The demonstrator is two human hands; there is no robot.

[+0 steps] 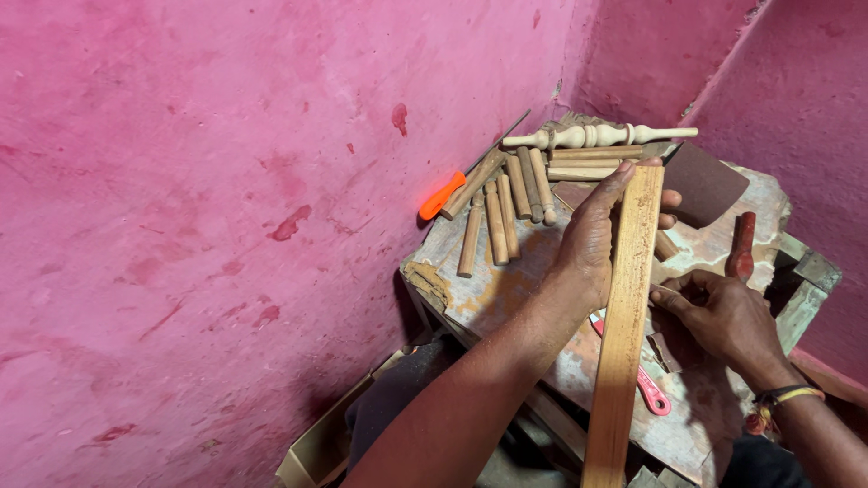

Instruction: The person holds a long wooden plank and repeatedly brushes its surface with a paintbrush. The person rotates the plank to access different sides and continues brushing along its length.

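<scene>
The left hand (592, 244) is wrapped around a long flat wooden strip (626, 325). The thumb is on the near side and the fingers curl over the far edge, so the hand is closed tight on the wood. The strip stands almost straight up and down in the picture, from the bottom edge up to the top near the sticks. It sits above a small work table (493, 289).

The right hand (723, 316) is just beside the strip, on its right side. Its fingers are bent and pinched together on something small and thin that points at the edge of the strip. It is too small to tell what that thing is. The wrist has a thread band (779, 399) on it.

On the table, past the left hand, lie many short round wooden sticks (506, 203) in a row. Behind them is a pale turned wooden post (597, 136) with bumps along it. An orange tool handle (440, 196) sticks out over the left edge of the table. A dark brown square sheet (705, 181) lies on the right. A dark red handle (741, 246) is near the right hand. A red tool (649, 390) lies under the strip. The wall (226, 226) is pink.
</scene>
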